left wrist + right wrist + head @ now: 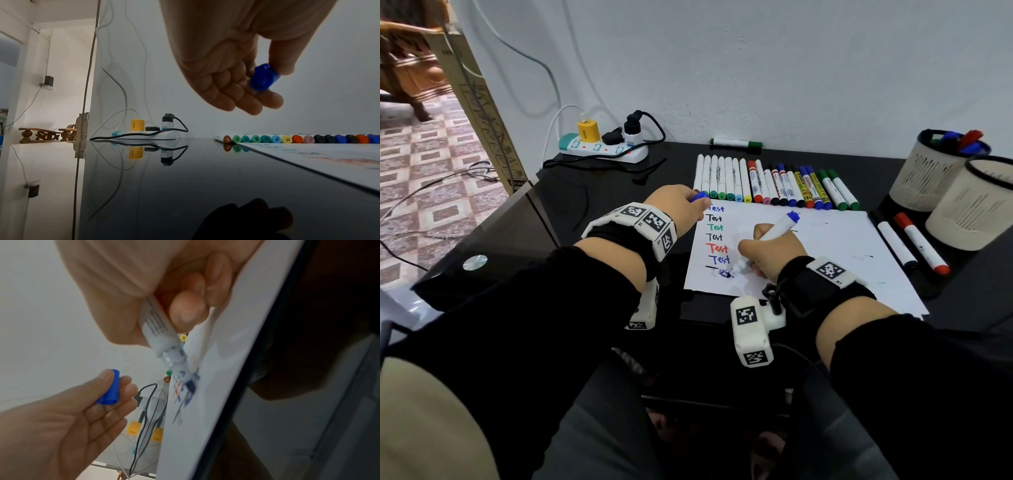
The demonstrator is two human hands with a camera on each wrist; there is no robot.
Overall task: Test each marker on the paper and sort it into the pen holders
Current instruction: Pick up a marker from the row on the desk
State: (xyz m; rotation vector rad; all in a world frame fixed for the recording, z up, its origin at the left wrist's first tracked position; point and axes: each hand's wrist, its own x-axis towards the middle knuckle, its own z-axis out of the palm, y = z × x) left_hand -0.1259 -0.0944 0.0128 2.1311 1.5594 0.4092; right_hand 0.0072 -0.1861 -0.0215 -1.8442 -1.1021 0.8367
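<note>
My right hand (763,253) grips an uncapped blue marker (770,238), white-bodied, with its tip (190,383) on the white paper (825,246) at the lowest of several "Test" lines. My left hand (681,209) hovers over the paper's top left corner and pinches the marker's blue cap (264,78) between thumb and fingers; the cap (110,391) also shows in the right wrist view. A row of capped markers (774,185) lies beyond the paper. Two mesh pen holders stand at the right: the far one (935,171) holds blue and red markers, the near one (976,205) hides its inside.
Two markers (914,246), one dark-capped and one red-capped, lie right of the paper beside the holders. A green marker (738,143) lies by the wall. A power strip (606,147) with plugs and cables sits at the table's back left.
</note>
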